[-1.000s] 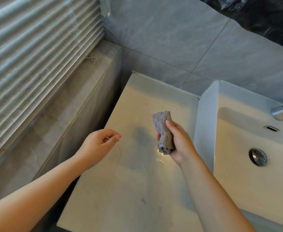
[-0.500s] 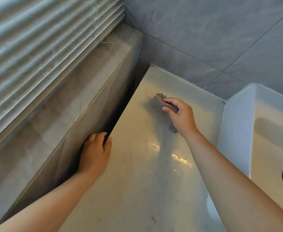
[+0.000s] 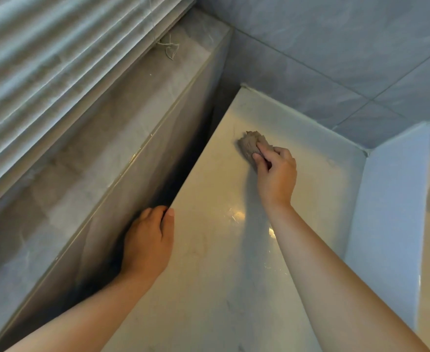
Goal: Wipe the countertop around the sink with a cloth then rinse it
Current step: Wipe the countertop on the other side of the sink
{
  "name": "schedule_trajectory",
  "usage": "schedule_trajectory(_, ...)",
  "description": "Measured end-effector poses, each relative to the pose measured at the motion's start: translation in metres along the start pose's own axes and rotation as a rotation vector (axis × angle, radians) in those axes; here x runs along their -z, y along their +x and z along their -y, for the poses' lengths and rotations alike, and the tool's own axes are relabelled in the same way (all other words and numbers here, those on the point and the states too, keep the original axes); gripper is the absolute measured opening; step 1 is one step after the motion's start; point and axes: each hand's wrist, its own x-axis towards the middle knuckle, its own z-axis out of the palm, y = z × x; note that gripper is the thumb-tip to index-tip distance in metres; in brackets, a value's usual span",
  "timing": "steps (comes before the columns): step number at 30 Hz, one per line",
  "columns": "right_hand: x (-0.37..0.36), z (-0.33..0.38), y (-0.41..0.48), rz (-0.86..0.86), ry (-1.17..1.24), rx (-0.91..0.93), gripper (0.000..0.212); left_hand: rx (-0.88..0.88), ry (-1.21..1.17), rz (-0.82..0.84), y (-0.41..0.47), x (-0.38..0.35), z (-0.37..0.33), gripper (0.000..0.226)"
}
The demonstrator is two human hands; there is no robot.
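Cloth: the cloth point(image 3: 252, 146) is a grey-brown, rough-textured wad, crumpled tight and lying on the pale countertop point(image 3: 209, 275) toward its far left corner.
Grip: the right hand point(image 3: 276, 179) presses down on the cloth with its fingers curled over it. The bunched end pokes out ahead of the fingertips.
Other hand: the left hand point(image 3: 148, 240) holds the countertop's left edge, nearer than the grip. Its thumb lies on top and its fingers bend over the side.
Hidden: the cloth's rear part sits under the right palm. The left fingertips are lost in the dark gap. The sink point(image 3: 391, 212) is cut off by the frame, with only its outer wall and a strip of basin showing.
Edges: left of the grip the countertop drops into a shadowed gap beside a tiled ledge point(image 3: 81, 174). Beyond the grip a sealed seam meets the grey wall tiles point(image 3: 336, 47). Right of the grip rises the sink's white wall.
Open room: bare countertop stretches on the near side of the grip, between the forearms, with wet glints just behind the right wrist.
Far left: blinds point(image 3: 43, 59) hang over the ledge, and a tangled cord point(image 3: 169, 48) lies on it.
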Motion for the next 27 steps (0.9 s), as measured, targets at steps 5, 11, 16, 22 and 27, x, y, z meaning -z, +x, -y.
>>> schedule_trajectory(5,-0.002,0.001,-0.008,0.058,0.049,0.101,0.025,0.027,-0.014,0.018,0.001,-0.001,0.0,0.035)
schedule_trajectory(11,0.007,0.018,-0.062,0.209,0.113,0.173,0.027,0.029,-0.003,0.021,-0.001,0.001,-0.002,0.037)
schedule_trajectory(16,0.019,0.036,-0.05,0.272,0.201,0.049,0.024,0.023,0.01,0.023,-0.001,0.002,-0.002,0.038)
schedule_trajectory(22,-0.025,0.051,0.01,0.199,0.089,0.145,0.026,0.02,0.026,0.028,0.0,0.002,-0.002,0.042)
schedule_trajectory(27,-0.034,0.051,-0.024,0.224,0.055,0.259,0.027,0.018,0.006,0.048,0.0,0.003,-0.003,0.044)
